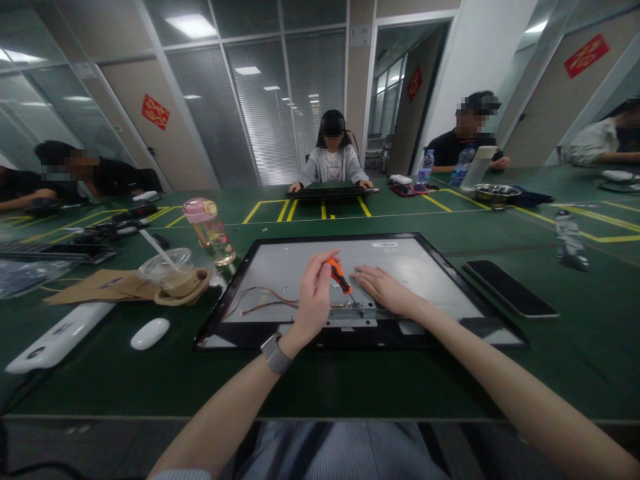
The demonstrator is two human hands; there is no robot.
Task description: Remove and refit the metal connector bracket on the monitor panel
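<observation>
An orange and black screwdriver (339, 275) is gripped in my left hand (316, 291), which wears a wrist watch. It tilts, its tip down at a metal bracket (361, 313) near the lower edge of a flat display panel (400, 267). The panel lies on the table, grey back up inside a black frame. My right hand (384, 288) rests on the panel just right of the screwdriver, fingers stretched out and holding nothing visible. Thin wires (265, 298) run across the panel left of my left hand. The exact spot the tip touches is too small to make out.
Left of the panel stand a pink-lidded bottle (209, 230), an iced drink cup (173, 270) and a white mouse (150, 333). A dark phone (510, 288) lies to the right. Across the green table (360, 387), a person (333, 160) holds another panel (333, 193).
</observation>
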